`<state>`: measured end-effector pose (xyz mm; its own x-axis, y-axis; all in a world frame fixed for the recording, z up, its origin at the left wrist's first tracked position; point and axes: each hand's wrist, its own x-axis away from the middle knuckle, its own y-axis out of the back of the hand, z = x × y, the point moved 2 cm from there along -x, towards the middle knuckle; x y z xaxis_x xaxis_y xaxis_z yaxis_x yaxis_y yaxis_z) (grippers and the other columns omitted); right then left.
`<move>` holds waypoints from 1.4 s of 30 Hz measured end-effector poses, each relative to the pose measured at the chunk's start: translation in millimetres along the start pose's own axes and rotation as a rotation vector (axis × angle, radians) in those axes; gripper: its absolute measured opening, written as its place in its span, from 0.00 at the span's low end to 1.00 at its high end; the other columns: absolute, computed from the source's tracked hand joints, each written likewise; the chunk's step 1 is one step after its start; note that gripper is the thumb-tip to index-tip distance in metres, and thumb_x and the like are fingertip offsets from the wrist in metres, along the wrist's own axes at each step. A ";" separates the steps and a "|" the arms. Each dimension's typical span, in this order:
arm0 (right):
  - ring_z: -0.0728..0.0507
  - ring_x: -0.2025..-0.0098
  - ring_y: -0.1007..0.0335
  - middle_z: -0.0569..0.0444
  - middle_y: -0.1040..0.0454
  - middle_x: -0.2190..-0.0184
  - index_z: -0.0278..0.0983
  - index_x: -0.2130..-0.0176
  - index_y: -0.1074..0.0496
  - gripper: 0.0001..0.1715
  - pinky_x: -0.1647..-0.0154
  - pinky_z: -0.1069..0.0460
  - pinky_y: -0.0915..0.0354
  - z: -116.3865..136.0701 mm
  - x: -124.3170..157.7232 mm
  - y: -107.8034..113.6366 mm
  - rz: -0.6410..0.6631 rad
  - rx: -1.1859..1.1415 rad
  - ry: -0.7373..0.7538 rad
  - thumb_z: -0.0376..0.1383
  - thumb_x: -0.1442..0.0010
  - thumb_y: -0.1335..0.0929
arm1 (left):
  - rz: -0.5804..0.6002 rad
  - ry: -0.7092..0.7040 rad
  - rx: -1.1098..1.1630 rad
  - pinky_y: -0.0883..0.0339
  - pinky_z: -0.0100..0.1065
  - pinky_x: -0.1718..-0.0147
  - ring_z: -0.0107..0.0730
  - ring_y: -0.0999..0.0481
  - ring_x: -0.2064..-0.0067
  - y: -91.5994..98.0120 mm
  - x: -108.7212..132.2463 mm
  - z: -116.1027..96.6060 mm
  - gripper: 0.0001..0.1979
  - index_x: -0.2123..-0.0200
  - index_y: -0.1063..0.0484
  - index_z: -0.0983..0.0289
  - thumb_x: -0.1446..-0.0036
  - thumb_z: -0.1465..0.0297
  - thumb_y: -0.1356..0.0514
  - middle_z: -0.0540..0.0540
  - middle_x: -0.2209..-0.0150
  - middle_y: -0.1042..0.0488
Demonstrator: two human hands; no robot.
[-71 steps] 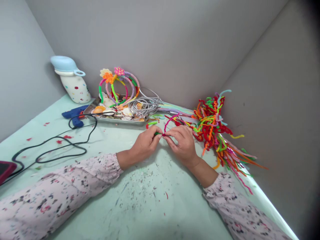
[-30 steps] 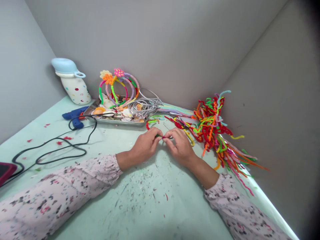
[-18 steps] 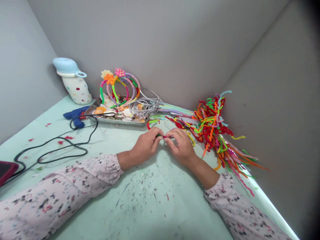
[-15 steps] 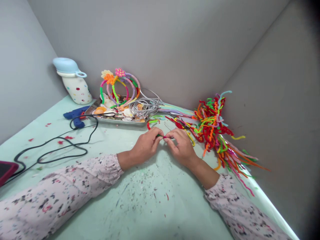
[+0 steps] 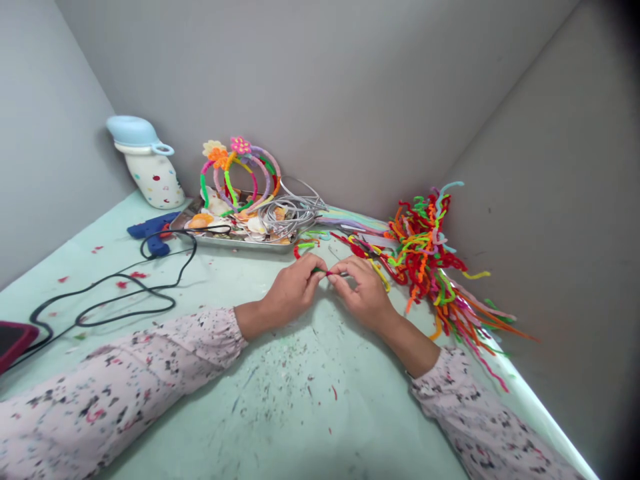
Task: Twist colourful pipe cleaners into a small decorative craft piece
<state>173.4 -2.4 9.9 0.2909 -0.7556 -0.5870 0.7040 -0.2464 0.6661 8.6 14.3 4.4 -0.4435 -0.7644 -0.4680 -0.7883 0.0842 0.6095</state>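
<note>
A: State of the left hand?
B: The left hand (image 5: 293,285) has thumb and forefinger pressed together on the strand (image 5: 328,273), at its green part.
A: And the right hand (image 5: 364,288)?
B: Pinching the same strand, at the magenta part. The two sets of fingertips are near each other, with a short stretch showing between them.
A: Location of the strand?
B: Over the table (image 5: 320,427), on the near side of the tray (image 5: 240,247) and to its right. Contact with the table cannot be determined; the fingers hide the rest of its length.
A: Items close by?
B: A red and green curl (image 5: 306,247) lies just beyond the left hand. A multicoloured pile (image 5: 425,240) sits to the right of the right hand, against the wall.
A: Tray contents?
B: Hoops (image 5: 228,181) topped with flowers, a grey coil (image 5: 290,215) and scraps. A blue glue gun (image 5: 150,227) lies just left of the tray, the bottle (image 5: 153,177) behind it.
</note>
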 end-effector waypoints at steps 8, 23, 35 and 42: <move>0.44 0.62 0.34 0.53 0.29 0.68 0.38 0.66 0.31 0.08 0.57 0.47 0.41 1.2 0.5 -0.1 0.011 0.034 -0.014 0.38 0.36 0.37 | 0.017 0.005 0.005 0.39 0.34 0.64 0.32 0.32 0.64 0.3 0.0 -1.2 0.06 0.62 0.34 0.64 0.39 0.73 0.50 0.53 0.64 0.30; 0.44 0.59 0.33 0.54 0.28 0.65 0.39 0.63 0.30 0.04 0.54 0.47 0.40 -1.7 1.0 2.8 -0.021 -0.087 -0.011 0.34 0.39 0.35 | -0.004 0.031 0.100 0.40 0.32 0.66 0.30 0.32 0.67 2.0 0.3 -2.0 0.05 0.63 0.35 0.64 0.38 0.72 0.50 0.51 0.68 0.30; 0.40 0.54 0.32 0.50 0.28 0.59 0.40 0.56 0.32 0.16 0.52 0.44 0.38 -4.9 1.9 4.6 -0.175 0.122 0.121 0.29 0.46 0.34 | -0.051 -0.043 0.108 0.38 0.33 0.60 0.30 0.30 0.63 6.1 -1.5 -6.4 0.09 0.62 0.28 0.64 0.38 0.72 0.48 0.52 0.66 0.28; 0.40 0.55 0.32 0.50 0.27 0.60 0.41 0.56 0.31 0.14 0.54 0.43 0.39 -7.9 2.7 2.7 -0.188 0.235 0.163 0.33 0.44 0.32 | -0.036 -0.053 0.101 0.38 0.34 0.61 0.31 0.31 0.64 5.8 -0.4 -7.3 0.10 0.62 0.28 0.64 0.37 0.70 0.48 0.53 0.67 0.30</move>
<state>181.3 -0.4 6.5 0.2832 -0.5814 -0.7628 0.5925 -0.5194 0.6158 7.3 10.4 12.8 -0.4338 -0.7335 -0.5233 -0.8420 0.1232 0.5252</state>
